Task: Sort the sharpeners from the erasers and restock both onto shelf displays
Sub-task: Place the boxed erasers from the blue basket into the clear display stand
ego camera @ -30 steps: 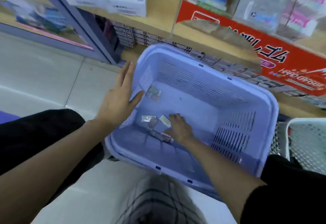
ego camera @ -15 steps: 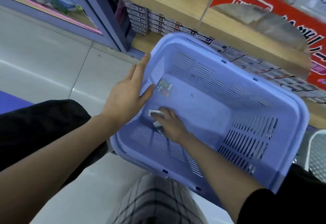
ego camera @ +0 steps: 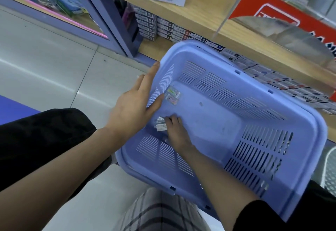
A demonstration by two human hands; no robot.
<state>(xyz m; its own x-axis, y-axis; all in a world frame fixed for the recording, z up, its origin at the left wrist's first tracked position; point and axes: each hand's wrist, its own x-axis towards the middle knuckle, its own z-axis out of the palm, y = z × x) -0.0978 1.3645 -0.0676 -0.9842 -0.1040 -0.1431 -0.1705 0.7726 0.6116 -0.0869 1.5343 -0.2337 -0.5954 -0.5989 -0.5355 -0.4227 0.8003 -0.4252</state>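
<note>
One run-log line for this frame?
left hand: holds lilac slotted plastic basket by side wall | right hand: curled on small clear-wrapped packets on basket floor | two wrapped packets beside left thumb

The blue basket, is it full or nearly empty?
Nearly empty. The basket is mostly bare inside: only small packets by one wall and a few more at the right hand.

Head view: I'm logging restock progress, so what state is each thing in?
basket: tilted, nearly empty
left hand: grips basket's side wall, thumb inside
right hand: inside basket, fingertips on wrapped packets, grip unclear
loose packets: two, lying beside left thumb
boxes: stacked on lower shelf
</note>
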